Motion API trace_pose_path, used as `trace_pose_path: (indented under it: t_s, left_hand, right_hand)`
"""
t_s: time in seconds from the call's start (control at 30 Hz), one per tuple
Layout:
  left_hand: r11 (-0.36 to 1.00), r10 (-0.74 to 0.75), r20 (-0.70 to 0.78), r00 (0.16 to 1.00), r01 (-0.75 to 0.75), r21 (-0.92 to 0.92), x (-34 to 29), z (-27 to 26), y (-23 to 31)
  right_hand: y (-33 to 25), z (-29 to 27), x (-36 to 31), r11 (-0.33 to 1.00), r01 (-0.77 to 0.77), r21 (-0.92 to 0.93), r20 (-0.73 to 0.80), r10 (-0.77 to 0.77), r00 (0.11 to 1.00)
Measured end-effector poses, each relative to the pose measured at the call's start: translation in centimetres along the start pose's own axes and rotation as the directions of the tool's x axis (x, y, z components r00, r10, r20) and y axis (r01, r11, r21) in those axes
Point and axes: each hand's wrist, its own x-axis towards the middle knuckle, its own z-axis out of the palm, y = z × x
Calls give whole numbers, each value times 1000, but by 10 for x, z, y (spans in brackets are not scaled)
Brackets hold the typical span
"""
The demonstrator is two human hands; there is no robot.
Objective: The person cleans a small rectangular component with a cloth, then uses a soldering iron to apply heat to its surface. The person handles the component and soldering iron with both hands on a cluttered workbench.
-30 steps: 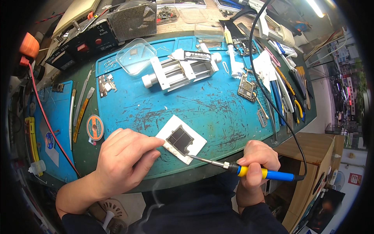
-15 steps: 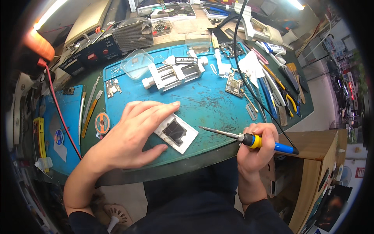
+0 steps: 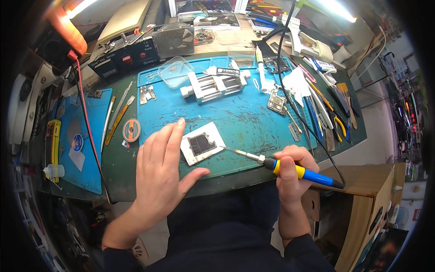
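Note:
My right hand [image 3: 293, 174] is wrapped round the blue and yellow handle of a soldering iron [image 3: 312, 177]. The iron points left, its thin tip at the right edge of a small white square plate [image 3: 215, 131]; whether it touches cannot be made out. A dark, nearly square circuit board piece [image 3: 201, 144] with a notched edge lies on that plate. Just left of the plate is my left hand [image 3: 158, 165], fingers stretched out and thumb spread below the plate's lower edge. It holds nothing.
A silver clamp fixture [image 3: 217, 87] stands on the blue mat [image 3: 181, 111] behind the plate. Beyond my right hand lie a metal-shielded board [image 3: 276, 102], tweezers and pliers [image 3: 340, 126]. A solder wick spool [image 3: 131, 130] sits at left. The iron's black cable [image 3: 312, 135] crosses the right side.
The white plate has turned on the mat. My left hand has swung more upright, away from its far corner. The iron's tip has come to the plate's right edge; the whole view has shifted slightly.

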Motion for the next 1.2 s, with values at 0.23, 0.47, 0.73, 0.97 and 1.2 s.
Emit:
trace_pose_path:
  t_s: [0.23,0.47,0.73,0.97,1.2]
  left_hand:
    - [971,-122,-38,992,111,-212,-12,7,-4]
    - [936,-181,-9,983,170,-308,-18,8,-7]
    - [952,-162,-27,986,149,-268,-14,6,-7]
    - [945,-168,-12,986,158,-286,-15,8,-8]
    - [933,-196,15,981,191,-306,-16,5,-6]
  right_hand:
    - [7,3,-2,999,-22,-38,-7,21,1000]
    - [9,3,-1,995,16,-103,11,-15,1000]
    - [7,5,1,994,10,-105,35,-6,999]
    - [8,3,-1,992,4,-124,39,1,999]
    - [6,5,1,993,26,-114,58,-20,998]
